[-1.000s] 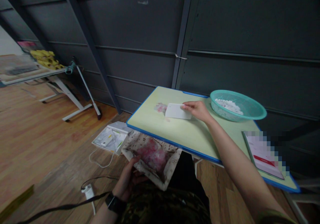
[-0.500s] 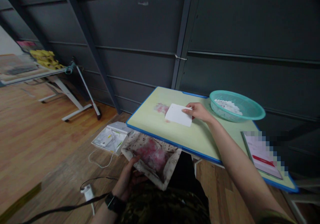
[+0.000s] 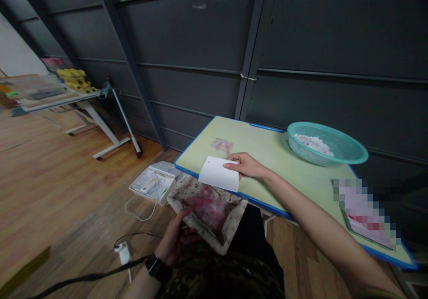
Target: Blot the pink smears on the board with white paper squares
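Note:
My right hand (image 3: 246,165) grips a white flat scraper card (image 3: 219,174) at the near edge of a pale green table with a blue rim (image 3: 267,201). The card overhangs that edge. Just below it, my left hand (image 3: 174,239) holds a stained paper tray (image 3: 207,210) with pink residue inside, its fingers curled under the tray's near left side. A black watch sits on my left wrist. A pink smear (image 3: 222,145) stays on the tabletop behind the card.
A teal basket (image 3: 326,143) with white bits stands at the table's back right. A blurred booklet (image 3: 366,214) lies at the right end. On the wooden floor are a white open box (image 3: 152,184), cables and a charger (image 3: 124,251). Another table (image 3: 50,95) stands at far left.
My right hand has dragged the white card from beside the pink smear toward me to the table's near edge, over the tray. The left hand keeps the tray in place.

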### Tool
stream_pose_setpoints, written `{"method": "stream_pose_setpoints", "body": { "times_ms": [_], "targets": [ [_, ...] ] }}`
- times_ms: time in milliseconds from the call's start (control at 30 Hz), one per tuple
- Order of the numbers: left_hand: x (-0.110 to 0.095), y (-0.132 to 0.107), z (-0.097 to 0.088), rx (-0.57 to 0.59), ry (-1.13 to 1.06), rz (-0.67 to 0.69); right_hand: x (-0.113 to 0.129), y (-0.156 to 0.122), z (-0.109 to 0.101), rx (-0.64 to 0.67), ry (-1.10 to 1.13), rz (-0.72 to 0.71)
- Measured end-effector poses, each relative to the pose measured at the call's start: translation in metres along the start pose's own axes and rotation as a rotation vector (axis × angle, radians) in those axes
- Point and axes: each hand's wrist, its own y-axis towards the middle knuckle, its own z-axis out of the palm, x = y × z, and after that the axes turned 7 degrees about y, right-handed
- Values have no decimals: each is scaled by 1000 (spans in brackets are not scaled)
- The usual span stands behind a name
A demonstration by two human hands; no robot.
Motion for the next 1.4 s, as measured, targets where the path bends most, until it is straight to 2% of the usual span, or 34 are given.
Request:
{"method": "stream_pose_setpoints", "body": {
  "times_ms": [67,100,233,333,400,500,733,1000,1167,1400],
  "targets": [
    [0,-1,0,-7,12,11,0,2,-1,-13,23,0],
    [1,-1,0,-9,16,17,0,2,-6,-60,29,-16],
    [4,0,-2,-14,1,29,2,0,-39,-445,-24,-145],
    [5,5,-4,-3,-9,5,2,-4,-65,-605,-205,-215],
    [5,8,-7,3,-8,-1,0,-6,-76,-631,-339,-236],
    [6,11,-9,5,-8,-3,-3,-7,-81,-635,-477,-267],
    [7,11,-8,1,-14,-3,-3,-6,-79,-519,-540,-277],
    [10,14,-11,25,2,-1,-2,-10,-90,-672,-657,-287],
    [11,15,-13,39,9,0,-5,-9,-90,-746,-783,-297],
    [10,14,-11,8,4,15,-7,-5,-79,-727,-840,-324]
  ]
}}
